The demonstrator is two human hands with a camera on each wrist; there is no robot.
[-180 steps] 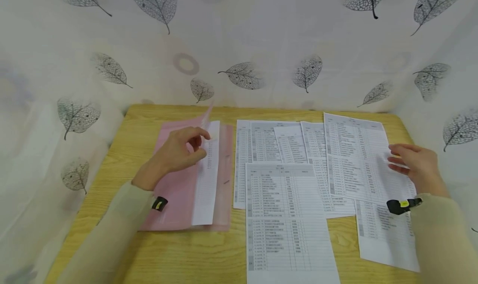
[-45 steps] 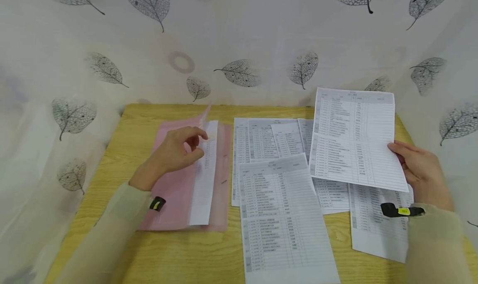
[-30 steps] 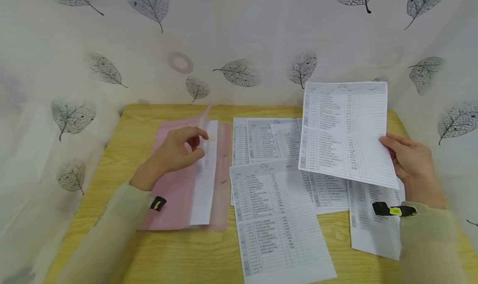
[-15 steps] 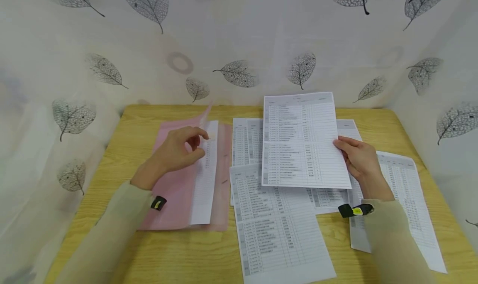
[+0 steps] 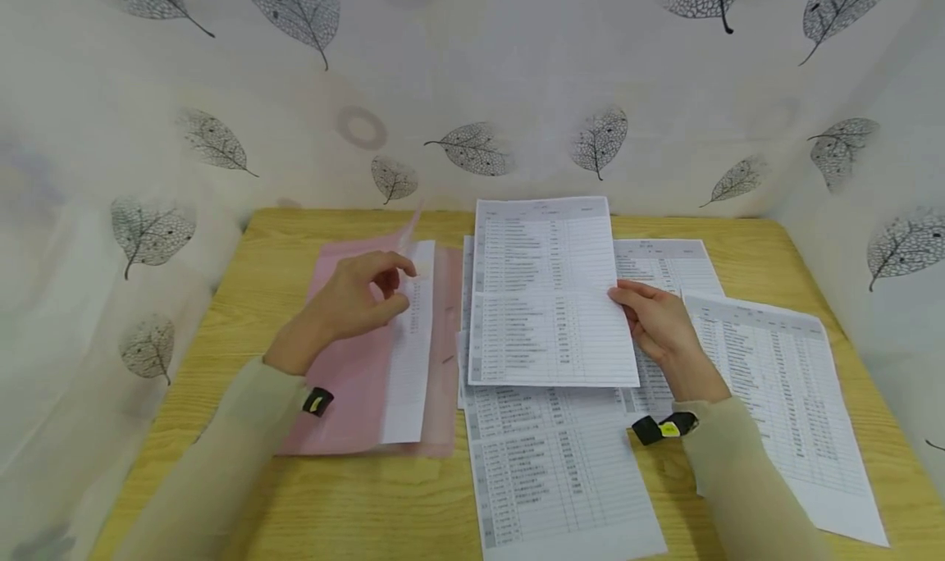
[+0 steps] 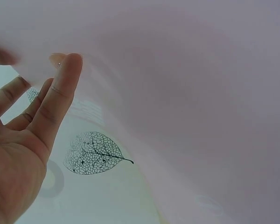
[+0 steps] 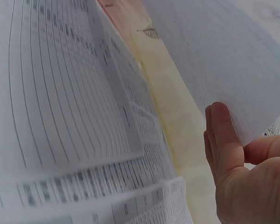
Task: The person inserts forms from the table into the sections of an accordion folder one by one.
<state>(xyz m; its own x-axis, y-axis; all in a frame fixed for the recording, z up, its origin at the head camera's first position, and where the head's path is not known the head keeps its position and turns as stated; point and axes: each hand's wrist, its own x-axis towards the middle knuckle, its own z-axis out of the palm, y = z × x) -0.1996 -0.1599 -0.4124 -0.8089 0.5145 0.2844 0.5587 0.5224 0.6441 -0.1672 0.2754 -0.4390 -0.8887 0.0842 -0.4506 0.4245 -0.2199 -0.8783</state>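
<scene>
Head view: right hand (image 5: pixel 660 327) pinches the right edge of a printed sheet (image 5: pixel 550 294), grip clamped on it, thumb on top, sheet raised over the other printed sheets (image 5: pixel 561 471) spread on the counter (image 5: pixel 251 249). Left hand (image 5: pixel 347 303) pinches the lifted front flap of the pink folder (image 5: pixel 347 380), grip clamped on the flap; a sheet lies inside. The folder lies just left of the held sheet. Leaf-print curtain (image 5: pixel 472 69) behind.

Translucent plastic folder (image 5: pixel 354 380), matt paper sheet (image 5: pixel 550 298)
</scene>
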